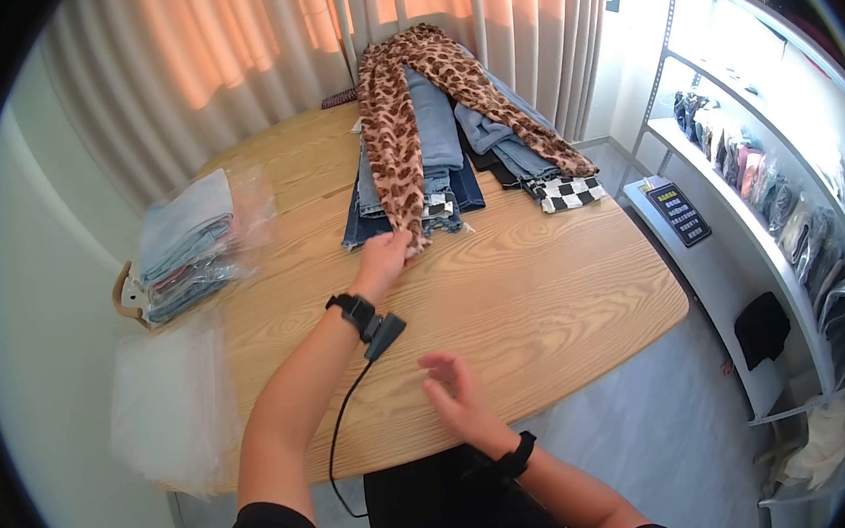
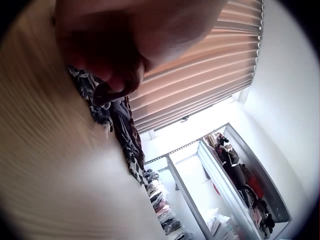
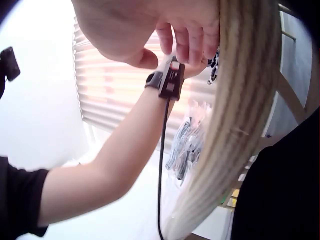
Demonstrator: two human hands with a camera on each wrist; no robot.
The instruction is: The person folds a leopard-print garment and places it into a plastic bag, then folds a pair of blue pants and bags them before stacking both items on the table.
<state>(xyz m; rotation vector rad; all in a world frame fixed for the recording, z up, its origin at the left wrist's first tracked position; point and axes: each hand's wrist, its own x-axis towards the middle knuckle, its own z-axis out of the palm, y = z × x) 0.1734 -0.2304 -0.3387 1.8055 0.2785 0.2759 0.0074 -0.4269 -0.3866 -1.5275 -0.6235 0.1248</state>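
A pair of leopard-print trousers (image 1: 391,132) lies over a pile of jeans (image 1: 436,119) at the back of the wooden table, its two legs spread toward me. With curled fingers, my left hand (image 1: 386,263) grips the hem of the left-lying leg. That hand looms dark and blurred in the left wrist view, a bit of fabric (image 2: 120,90) at its fingers. My right hand (image 1: 461,400) is near the table's front edge, fingers loosely bent and holding nothing. Black-and-white checkered cloth (image 1: 571,193) shows below the other trouser leg.
Folded jeans in clear bags (image 1: 187,233) are stacked at the table's left, with clear plastic bags (image 1: 170,398) in front of them. A black cable (image 1: 334,430) hangs from the left wrist device. Metal shelves (image 1: 763,178) with bagged clothes stand on the right; curtains (image 1: 296,46) hang behind.
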